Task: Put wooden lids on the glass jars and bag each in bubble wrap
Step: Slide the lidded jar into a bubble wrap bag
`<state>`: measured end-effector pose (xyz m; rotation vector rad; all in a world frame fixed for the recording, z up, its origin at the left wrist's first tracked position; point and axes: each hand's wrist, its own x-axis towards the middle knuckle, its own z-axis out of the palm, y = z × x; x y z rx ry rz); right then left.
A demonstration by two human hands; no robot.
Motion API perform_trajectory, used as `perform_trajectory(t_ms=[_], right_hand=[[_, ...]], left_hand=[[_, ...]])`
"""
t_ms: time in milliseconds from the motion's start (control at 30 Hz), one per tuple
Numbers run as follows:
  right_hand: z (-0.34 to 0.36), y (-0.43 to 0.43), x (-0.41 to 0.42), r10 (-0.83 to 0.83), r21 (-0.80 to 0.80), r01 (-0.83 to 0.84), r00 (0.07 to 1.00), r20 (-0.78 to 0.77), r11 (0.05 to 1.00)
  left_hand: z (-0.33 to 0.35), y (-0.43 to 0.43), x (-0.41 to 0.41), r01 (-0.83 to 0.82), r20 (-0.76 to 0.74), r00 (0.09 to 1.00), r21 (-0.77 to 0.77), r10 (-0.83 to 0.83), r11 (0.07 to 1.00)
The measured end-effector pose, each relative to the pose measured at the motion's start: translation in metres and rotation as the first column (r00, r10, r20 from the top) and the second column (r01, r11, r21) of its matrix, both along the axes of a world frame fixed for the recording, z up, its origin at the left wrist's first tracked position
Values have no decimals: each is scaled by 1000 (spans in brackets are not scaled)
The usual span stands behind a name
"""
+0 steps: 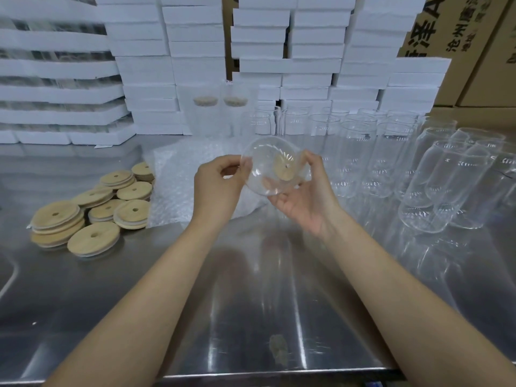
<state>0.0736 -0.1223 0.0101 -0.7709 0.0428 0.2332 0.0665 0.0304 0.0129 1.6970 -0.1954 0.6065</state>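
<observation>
Left grip (220, 187) and right grip (304, 199) clamp a clear glass jar (265, 177) (tipped sideways) over crumpled bubble wrap (176, 188); round wooden lids (95, 210) lie near the left edge of the steel desk (251, 303).

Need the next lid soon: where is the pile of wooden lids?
Head view: the pile of wooden lids sits on the steel table at left, beside the bubble wrap, left of the left hand.

Pale tan is seen on the wooden lids (93, 238), and the glass jars (354, 157) are clear and colourless. The bubble wrap (173, 185) is marked translucent white with a dotted bubble pattern. Foam boxes (195, 65) are noted white, cartons (474, 51) brown with black print, steel table (251, 303) streaked silver-grey.
</observation>
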Motion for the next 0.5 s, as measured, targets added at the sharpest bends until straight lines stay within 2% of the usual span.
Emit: perform_trajectory(t_ms=[233,500], right_hand=[[1,-5,2,69,-38,-68,997,37,997],[-2,-6,5,-137,21,137,990,8,990]], left_hand=[[-1,-2,-2,143,-69,987,-35,-145,989],[1,5,3,86,-119,987,-157,-105,984]])
